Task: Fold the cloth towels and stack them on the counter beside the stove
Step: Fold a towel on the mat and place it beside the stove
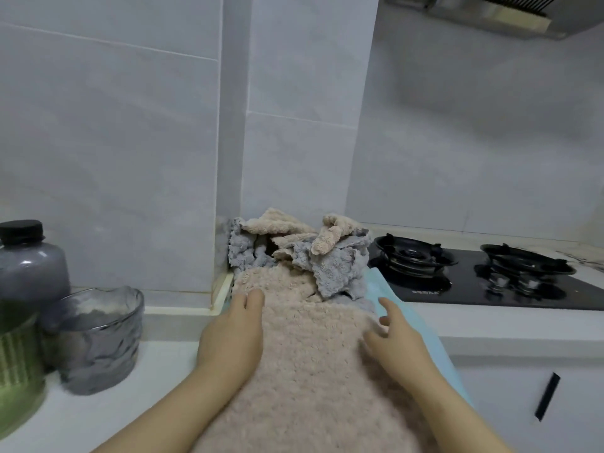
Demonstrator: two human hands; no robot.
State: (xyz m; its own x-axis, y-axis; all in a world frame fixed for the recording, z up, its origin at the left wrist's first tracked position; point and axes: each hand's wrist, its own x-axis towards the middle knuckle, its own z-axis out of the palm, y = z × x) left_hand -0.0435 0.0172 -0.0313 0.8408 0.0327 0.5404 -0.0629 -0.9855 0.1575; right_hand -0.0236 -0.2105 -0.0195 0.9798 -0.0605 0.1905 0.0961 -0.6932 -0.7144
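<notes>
Pink towel [310, 371] is lying spread flat on the counter [157, 364], with both hands on it.
Left hand [232, 335] is pressing the left edge, palm down, fingers straight and together. Right hand [392, 336] is touching the right edge, fingers loosely spread, grasping nothing. Blue towel [447, 361] is lying underneath; crumpled pile [294, 253] is sitting behind, beside the stove [474, 289].

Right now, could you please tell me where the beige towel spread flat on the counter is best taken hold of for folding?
Probably its two far corners, pinched from the outer sides: the beige towel lies flat, lengthwise away from the person, with the left hand and right hand resting near them. The crumpled pile blocks the far edge.
</notes>
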